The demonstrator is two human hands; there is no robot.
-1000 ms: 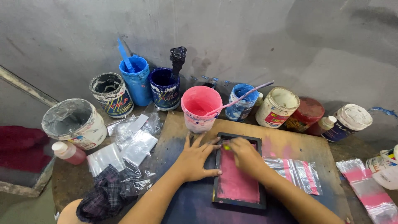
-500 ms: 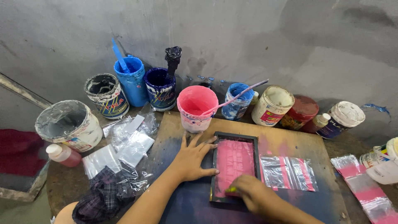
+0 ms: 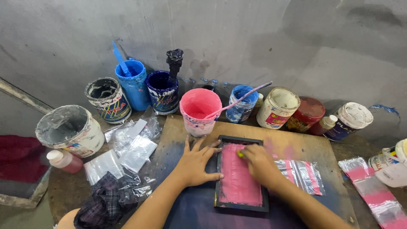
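A small black-framed printing screen (image 3: 240, 177) coated in pink ink lies on a stained wooden board (image 3: 296, 146). My left hand (image 3: 197, 163) lies flat with fingers spread on the board, its fingertips pressing the frame's left edge. My right hand (image 3: 258, 163) is closed around a small yellow-green tool at the screen's upper right, pressed onto the pink mesh. A clear plastic bag (image 3: 304, 174) with pink print lies under the frame's right side.
Paint tubs line the wall: a pink one (image 3: 198, 110) with a stick, blue ones (image 3: 135, 82), a dark blue one (image 3: 163, 91), white and red ones (image 3: 277, 108). Clear bags (image 3: 131, 146) and a dark cloth (image 3: 104, 203) lie left. A printed strip (image 3: 373, 195) lies right.
My right hand has slid from the near end of the screen back up to its far end. The left hand has stayed on the frame's left edge.
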